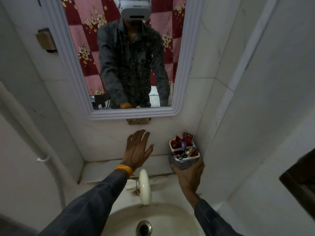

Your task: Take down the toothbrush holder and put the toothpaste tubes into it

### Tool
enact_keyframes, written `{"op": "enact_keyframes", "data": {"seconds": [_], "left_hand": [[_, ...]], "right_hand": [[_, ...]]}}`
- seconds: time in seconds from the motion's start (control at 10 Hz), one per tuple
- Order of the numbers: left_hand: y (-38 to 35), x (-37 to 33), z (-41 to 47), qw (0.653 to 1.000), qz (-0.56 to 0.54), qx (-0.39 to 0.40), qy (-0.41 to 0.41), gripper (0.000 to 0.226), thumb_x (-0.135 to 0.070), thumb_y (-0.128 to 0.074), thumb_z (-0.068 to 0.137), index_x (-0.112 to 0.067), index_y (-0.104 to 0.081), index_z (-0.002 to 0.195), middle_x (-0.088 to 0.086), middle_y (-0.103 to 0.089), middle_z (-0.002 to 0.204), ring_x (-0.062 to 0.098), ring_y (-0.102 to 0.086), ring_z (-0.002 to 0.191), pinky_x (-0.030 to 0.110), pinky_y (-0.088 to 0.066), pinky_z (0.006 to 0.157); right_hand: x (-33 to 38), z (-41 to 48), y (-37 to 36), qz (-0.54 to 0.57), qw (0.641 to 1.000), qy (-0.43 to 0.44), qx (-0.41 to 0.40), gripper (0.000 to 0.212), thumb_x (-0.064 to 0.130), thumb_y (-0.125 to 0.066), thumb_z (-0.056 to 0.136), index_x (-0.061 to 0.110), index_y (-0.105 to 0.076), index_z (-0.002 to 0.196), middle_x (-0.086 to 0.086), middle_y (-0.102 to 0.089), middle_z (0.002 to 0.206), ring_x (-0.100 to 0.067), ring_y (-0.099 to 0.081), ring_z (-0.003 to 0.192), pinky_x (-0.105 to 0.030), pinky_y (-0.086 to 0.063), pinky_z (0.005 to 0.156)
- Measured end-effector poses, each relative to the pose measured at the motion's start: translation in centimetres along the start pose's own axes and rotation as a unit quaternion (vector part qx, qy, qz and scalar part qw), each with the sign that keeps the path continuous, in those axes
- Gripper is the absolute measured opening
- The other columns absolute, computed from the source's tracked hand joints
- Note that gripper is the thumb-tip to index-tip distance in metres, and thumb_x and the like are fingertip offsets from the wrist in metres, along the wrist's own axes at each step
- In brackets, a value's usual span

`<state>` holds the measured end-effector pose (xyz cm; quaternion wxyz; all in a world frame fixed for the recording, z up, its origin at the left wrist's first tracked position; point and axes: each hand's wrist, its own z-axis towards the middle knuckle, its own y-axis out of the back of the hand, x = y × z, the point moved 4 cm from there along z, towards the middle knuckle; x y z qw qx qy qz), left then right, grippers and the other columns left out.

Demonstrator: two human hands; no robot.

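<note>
A grey perforated toothbrush holder (182,163) with a white divided rim sits in the right corner above the sink ledge. My right hand (189,176) grips it from below and the side. Red toothpaste tubes (187,138) stand in its compartments, along with a purple and green toothbrush (185,151). My left hand (138,149) is flat against the white wall below the mirror, fingers spread, holding nothing. An orange band circles that wrist.
A white tap (144,186) juts over the round sink basin (122,217), drain (144,228) at the bottom. A white-framed mirror (185,68) hangs above and reflects a person. A small bracket (138,121) sits under the mirror. White walls close in on both sides.
</note>
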<state>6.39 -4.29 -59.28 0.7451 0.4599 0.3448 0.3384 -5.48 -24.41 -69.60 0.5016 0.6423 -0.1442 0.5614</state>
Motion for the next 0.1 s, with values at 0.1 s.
{"op": "enact_keyframes", "data": {"seconds": [0.1], "left_hand": [[1.75,0.12,-0.73,1.000,-0.007,-0.021,0.011,0.059,-0.050,-0.037,0.092,-0.016,-0.045,0.139,0.014,-0.048,0.144,0.031,-0.047,0.132,0.048,-0.038,0.109]], "right_hand": [[1.54,-1.70,0.98,-0.011,0.995,0.089,-0.049,0.120,0.032,-0.104,0.053,-0.001,-0.044,0.152,-0.025,-0.054,0.144,-0.046,-0.055,0.128,-0.057,-0.054,0.099]]}}
